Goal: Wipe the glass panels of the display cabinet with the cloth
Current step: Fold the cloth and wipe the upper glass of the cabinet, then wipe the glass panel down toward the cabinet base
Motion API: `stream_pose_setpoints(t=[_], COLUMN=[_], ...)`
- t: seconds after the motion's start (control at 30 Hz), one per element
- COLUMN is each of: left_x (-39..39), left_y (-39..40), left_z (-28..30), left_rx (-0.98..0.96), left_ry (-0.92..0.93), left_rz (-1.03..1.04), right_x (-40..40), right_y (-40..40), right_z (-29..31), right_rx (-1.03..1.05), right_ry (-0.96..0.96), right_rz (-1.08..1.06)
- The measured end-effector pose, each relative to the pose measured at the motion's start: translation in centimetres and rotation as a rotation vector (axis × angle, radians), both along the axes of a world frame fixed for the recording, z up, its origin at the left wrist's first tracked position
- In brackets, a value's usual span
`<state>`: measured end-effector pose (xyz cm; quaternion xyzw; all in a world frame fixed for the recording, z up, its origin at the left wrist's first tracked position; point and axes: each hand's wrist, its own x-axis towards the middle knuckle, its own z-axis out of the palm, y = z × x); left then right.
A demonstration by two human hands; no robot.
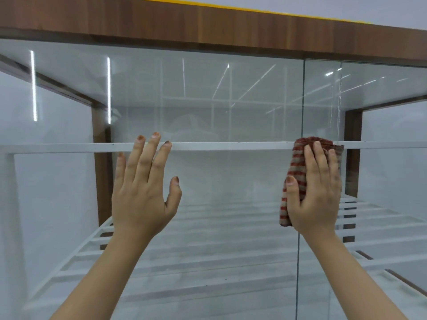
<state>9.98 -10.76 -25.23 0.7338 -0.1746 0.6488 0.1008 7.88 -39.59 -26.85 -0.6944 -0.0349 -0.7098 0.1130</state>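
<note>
The display cabinet fills the view, with a brown wooden top (pixel 208 24) and a large front glass panel (pixel 208 98). A second glass panel (pixel 323 100) overlaps it at the right along a vertical edge. My right hand (pixel 316 192) presses a folded red-and-beige striped cloth (pixel 298 167) flat against the glass, right beside that vertical edge. My left hand (pixel 143 188) rests flat on the left panel with its fingers spread and holds nothing.
Behind the glass, a white shelf rail (pixel 231 146) runs across at fingertip height, and a white slatted shelf (pixel 208 262) lies lower down. Brown wooden posts (pixel 101 169) stand at the back corners. A yellow strip (pixel 231 5) lies on the cabinet top.
</note>
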Motion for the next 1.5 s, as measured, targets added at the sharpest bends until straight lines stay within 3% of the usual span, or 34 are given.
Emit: stream_pose_setpoints(t=[0.33,0.47,0.67,0.83,0.97,1.2,1.5], left_x=[-0.4,-1.6,-3.8,-5.0,-4.5,-2.6,-1.3], left_y=[0.2,2.2,14.3,25.2,28.6,28.4,28.1], left_z=[0.3,-0.3,-6.7,-9.2,-10.3,-11.5,-12.1], left_rx=[0.046,0.14,0.174,0.042,0.084,0.048,0.017], left_ry=[0.045,0.068,0.156,0.279,0.285,0.24,0.177], left_rz=[0.017,-0.028,0.084,0.217,0.209,0.107,0.091], right_x=[-0.6,-1.6,-1.9,-1.1,-0.6,0.8,1.5], right_y=[1.8,8.0,20.4,30.1,36.1,41.2,41.8], right_z=[-1.0,-1.3,-4.1,-7.3,-9.4,-12.6,-12.7], right_rx=[0.097,-0.033,-0.224,-0.238,-0.233,-0.243,-0.36], right_ry=[-0.083,-0.065,0.037,0.087,0.13,0.182,0.164], right_rz=[0.148,0.293,0.467,0.56,0.594,0.319,0.03])
